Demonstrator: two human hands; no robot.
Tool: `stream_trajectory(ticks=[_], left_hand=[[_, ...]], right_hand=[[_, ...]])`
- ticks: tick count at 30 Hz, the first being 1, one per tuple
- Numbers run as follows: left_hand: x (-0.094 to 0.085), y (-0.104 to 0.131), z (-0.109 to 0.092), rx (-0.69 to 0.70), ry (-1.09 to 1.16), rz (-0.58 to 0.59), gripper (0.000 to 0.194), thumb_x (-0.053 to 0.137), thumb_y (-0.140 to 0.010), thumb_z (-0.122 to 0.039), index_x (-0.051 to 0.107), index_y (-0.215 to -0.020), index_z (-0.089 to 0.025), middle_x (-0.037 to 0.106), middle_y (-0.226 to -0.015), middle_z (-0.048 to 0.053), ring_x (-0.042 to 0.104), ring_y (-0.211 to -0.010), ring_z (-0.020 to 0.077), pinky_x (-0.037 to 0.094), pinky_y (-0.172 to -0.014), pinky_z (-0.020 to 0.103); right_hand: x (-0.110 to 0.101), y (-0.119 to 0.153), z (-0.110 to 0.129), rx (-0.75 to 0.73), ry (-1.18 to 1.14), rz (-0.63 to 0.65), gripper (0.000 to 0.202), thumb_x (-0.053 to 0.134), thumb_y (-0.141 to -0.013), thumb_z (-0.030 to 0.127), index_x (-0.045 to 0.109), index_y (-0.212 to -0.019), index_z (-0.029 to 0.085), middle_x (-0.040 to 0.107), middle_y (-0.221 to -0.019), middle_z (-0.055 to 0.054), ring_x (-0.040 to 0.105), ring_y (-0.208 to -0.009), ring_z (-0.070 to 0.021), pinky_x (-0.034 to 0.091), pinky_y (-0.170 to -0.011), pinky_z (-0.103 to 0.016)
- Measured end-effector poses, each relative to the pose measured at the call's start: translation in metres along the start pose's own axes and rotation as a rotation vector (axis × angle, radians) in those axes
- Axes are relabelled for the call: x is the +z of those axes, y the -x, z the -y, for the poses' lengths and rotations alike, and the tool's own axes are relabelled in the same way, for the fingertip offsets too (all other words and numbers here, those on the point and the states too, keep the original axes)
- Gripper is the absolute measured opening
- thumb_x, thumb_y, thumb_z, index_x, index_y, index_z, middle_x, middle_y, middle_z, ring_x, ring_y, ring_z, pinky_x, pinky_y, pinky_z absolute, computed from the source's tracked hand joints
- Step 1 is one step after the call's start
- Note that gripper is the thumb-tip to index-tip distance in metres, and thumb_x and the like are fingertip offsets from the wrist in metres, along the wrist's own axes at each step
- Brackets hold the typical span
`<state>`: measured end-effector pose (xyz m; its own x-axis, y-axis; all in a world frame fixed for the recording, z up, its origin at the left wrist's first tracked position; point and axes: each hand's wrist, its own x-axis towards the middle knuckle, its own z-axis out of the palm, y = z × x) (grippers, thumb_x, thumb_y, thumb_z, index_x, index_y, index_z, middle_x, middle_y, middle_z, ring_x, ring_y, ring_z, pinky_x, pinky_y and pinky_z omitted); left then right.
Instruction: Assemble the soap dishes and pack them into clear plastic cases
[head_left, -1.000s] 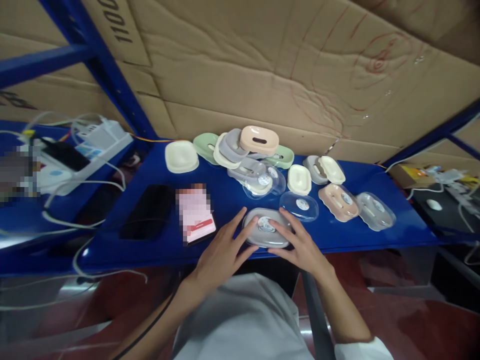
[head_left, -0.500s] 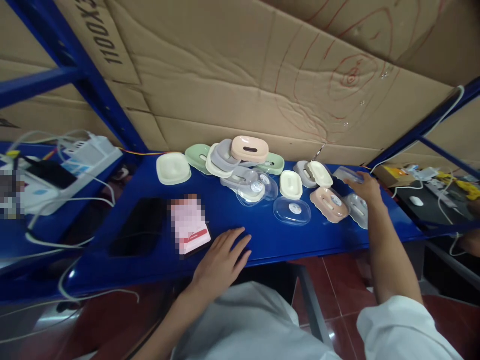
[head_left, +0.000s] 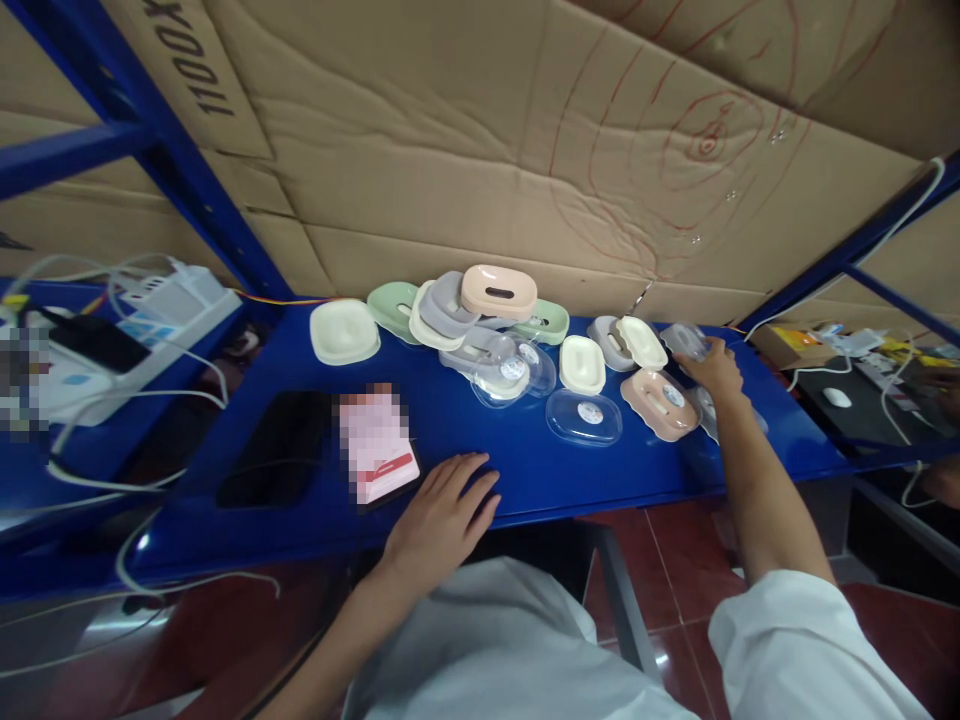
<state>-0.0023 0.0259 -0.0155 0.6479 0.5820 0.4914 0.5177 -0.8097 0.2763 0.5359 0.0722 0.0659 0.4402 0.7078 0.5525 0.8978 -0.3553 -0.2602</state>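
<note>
My left hand [head_left: 442, 510] lies flat at the table's front edge with its fingers spread and nothing in them. Beside it is a phone [head_left: 379, 440] with a lit, blurred screen. At the right end of the table my right hand [head_left: 714, 368] grips a clear plastic lid [head_left: 686, 341]. Under that forearm a grey soap dish [head_left: 706, 413] is partly hidden. To its left sits a pinkish-brown soap dish [head_left: 660, 405] under a clear lid with a round sticker. Behind it, a cream dish [head_left: 642, 343] leans on a grey one [head_left: 609, 342].
Several stacked soap dishes and lids, topped by a peach dish [head_left: 499, 291], stand at the back. A loose clear lid [head_left: 583, 418] lies in the middle, a cream dish [head_left: 345, 332] at left. A dark flat object [head_left: 277, 448] lies near the phone. Cardboard [head_left: 420, 150] walls the back.
My right hand has moved slightly left with the clear lid, towards the leaning cream dish. My left hand stays in place. The view has shifted a little.
</note>
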Motion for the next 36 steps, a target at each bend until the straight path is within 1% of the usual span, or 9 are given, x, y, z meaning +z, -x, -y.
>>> stream_trajectory(ticks=[4,7,10,14,18,23,30,34,36], left_hand=[[-0.001,-0.001,-0.001,0.023,-0.045,-0.012,0.030,0.055,-0.109,-0.031,0.074,-0.126,-0.016,0.072,-0.136,0.015,0.070,-0.123,0.0334,0.061,-0.105,0.052],[-0.002,-0.002,-0.001,0.038,-0.059,-0.014,0.030,0.053,-0.109,-0.031,0.074,-0.125,-0.016,0.072,-0.135,0.015,0.071,-0.123,0.0330,0.062,-0.104,0.051],[-0.003,-0.003,-0.001,0.042,-0.060,-0.014,0.030,0.053,-0.109,-0.030,0.074,-0.124,-0.015,0.073,-0.133,0.016,0.071,-0.121,0.0332,0.062,-0.102,0.051],[-0.003,-0.002,-0.002,0.041,-0.060,-0.007,0.029,0.055,-0.108,-0.028,0.074,-0.125,-0.014,0.073,-0.134,0.016,0.071,-0.122,0.0339,0.061,-0.104,0.053],[-0.003,-0.002,-0.002,0.035,-0.058,-0.014,0.029,0.055,-0.108,-0.029,0.074,-0.125,-0.016,0.073,-0.134,0.015,0.071,-0.124,0.0326,0.061,-0.105,0.051],[-0.003,-0.001,-0.002,0.038,-0.054,-0.021,0.028,0.055,-0.108,-0.028,0.074,-0.124,-0.016,0.073,-0.133,0.015,0.071,-0.123,0.0318,0.061,-0.105,0.050],[-0.003,-0.002,-0.001,0.035,-0.007,-0.012,0.028,0.054,-0.108,-0.027,0.074,-0.126,-0.017,0.073,-0.133,0.015,0.071,-0.124,0.0321,0.060,-0.108,0.053],[-0.005,0.000,-0.003,-0.031,0.051,-0.033,0.045,0.059,-0.107,-0.029,0.057,-0.151,-0.019,0.061,-0.153,0.018,0.067,-0.132,0.0335,0.061,-0.108,0.051],[-0.006,0.003,-0.003,-0.055,0.111,-0.085,0.058,0.063,-0.106,-0.031,0.045,-0.160,-0.021,0.043,-0.167,0.021,0.058,-0.145,0.0349,0.059,-0.111,0.051]], right_hand=[[0.003,-0.002,0.002,0.176,0.095,0.038,0.064,0.069,-0.088,0.068,0.068,-0.111,0.009,0.067,-0.109,-0.028,0.071,-0.091,-0.0296,0.045,-0.080,-0.046],[0.001,-0.002,0.008,0.161,0.131,0.047,0.059,0.059,-0.096,0.063,0.068,-0.118,0.008,0.064,-0.121,-0.035,0.067,-0.105,-0.0367,0.045,-0.085,-0.050],[0.001,-0.001,0.022,0.005,0.115,0.098,0.047,0.049,-0.104,0.051,0.069,-0.123,0.013,0.066,-0.130,-0.030,0.063,-0.117,-0.0356,0.045,-0.094,-0.050],[0.013,0.004,0.052,-0.276,0.057,0.316,0.040,0.062,-0.099,0.051,0.076,-0.123,0.022,0.074,-0.126,-0.015,0.065,-0.118,-0.0301,0.047,-0.103,-0.042],[0.033,0.011,0.082,-0.361,0.134,0.395,0.039,0.072,-0.090,0.051,0.080,-0.116,0.023,0.070,-0.135,-0.016,0.060,-0.126,-0.0388,0.044,-0.108,-0.054],[0.041,0.006,0.096,-0.309,0.114,0.327,0.027,0.066,-0.091,0.042,0.081,-0.091,0.019,0.072,-0.131,-0.018,0.060,-0.126,-0.0423,0.042,-0.110,-0.063],[0.021,0.000,0.098,-0.172,-0.093,0.099,0.048,0.040,-0.106,0.045,0.077,-0.110,0.015,0.071,-0.130,-0.021,0.069,-0.119,-0.0305,0.057,-0.100,-0.047],[-0.014,0.048,0.122,-0.317,-0.348,-0.065,0.040,0.051,-0.106,0.049,0.076,-0.114,0.020,0.073,-0.128,-0.016,0.069,-0.125,-0.0305,0.055,-0.108,-0.052],[-0.033,0.093,0.139,-0.467,-0.416,-0.018,0.030,0.059,-0.105,0.044,0.076,-0.122,0.026,0.074,-0.131,-0.012,0.069,-0.126,-0.0306,0.054,-0.111,-0.056]])
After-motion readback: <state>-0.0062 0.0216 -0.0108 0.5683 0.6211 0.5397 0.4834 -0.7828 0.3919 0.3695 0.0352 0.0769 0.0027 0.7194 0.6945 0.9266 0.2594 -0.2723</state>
